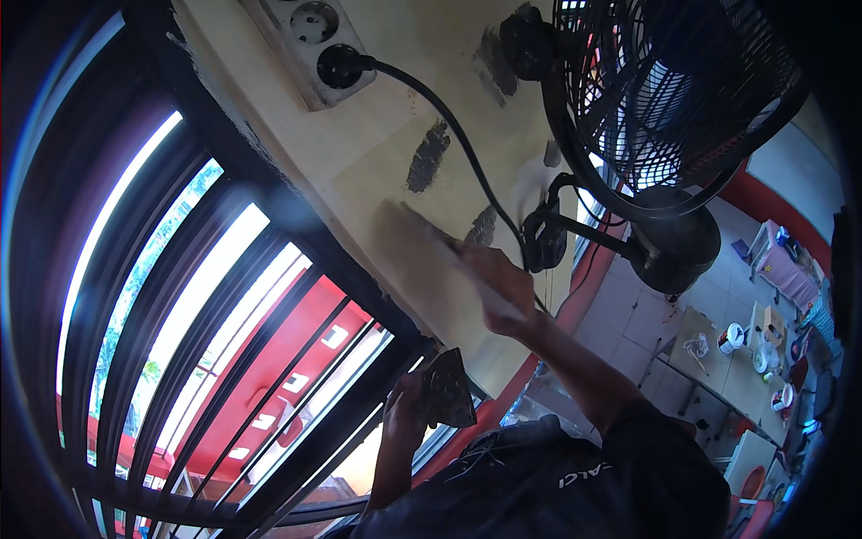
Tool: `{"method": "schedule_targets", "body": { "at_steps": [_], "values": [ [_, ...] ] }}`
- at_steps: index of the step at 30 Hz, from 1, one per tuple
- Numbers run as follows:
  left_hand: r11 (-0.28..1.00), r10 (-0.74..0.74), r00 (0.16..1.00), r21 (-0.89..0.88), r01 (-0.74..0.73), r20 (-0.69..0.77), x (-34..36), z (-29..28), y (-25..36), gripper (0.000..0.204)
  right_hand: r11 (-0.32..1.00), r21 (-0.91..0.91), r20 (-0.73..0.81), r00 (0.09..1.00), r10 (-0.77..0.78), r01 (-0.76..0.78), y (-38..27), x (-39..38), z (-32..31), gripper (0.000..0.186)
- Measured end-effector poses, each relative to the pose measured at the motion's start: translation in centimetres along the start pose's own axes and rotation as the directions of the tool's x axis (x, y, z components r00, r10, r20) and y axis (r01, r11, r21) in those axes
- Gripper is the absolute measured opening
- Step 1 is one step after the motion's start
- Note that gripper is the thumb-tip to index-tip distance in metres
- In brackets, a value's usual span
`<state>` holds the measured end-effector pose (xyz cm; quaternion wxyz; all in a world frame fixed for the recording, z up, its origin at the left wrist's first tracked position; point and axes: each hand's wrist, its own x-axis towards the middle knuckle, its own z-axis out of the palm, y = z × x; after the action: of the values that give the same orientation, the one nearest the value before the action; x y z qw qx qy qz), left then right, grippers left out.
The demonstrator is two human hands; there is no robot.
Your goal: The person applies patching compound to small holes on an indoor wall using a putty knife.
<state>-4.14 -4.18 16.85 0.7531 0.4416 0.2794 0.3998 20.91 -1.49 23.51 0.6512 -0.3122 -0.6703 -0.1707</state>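
Observation:
My right hand (498, 287) is closed around a flat, thin-edged tool that looks like a putty knife (433, 226). Its blade is at the cream wall (359, 162), slightly smeared by motion. Several dark grey patches (428, 155) mark the wall around it. Lower down, my left hand (406, 409) grips a small dark plate (446, 389) with stained, paste-like marks on its surface. The plate is tilted and apart from the knife, close to the wall's lower edge. My left fingers are partly hidden behind it.
A black wall fan (673, 238) juts out right of my right hand. A black cord (449, 121) runs down the wall from a socket (314, 54). Dark window bars (260, 332) stand at the left. Behind, a table (691, 359) carries tubs.

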Motion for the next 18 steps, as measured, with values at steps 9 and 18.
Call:
{"method": "schedule_targets", "body": {
  "at_steps": [9,18],
  "values": [
    [1.000,0.005,0.988,0.017,-0.003,-0.151,-0.5,-0.5,1.7,0.045,0.155,0.911,0.101,0.570,0.816,-0.383,-7.1,-2.0,-2.3,0.058],
    [0.976,-0.015,1.000,-0.219,0.017,0.010,1.0,0.6,3.8,0.036,0.587,0.576,0.083,0.755,0.651,-0.569,-7.4,-3.5,-4.2,0.035]
  ]
}}
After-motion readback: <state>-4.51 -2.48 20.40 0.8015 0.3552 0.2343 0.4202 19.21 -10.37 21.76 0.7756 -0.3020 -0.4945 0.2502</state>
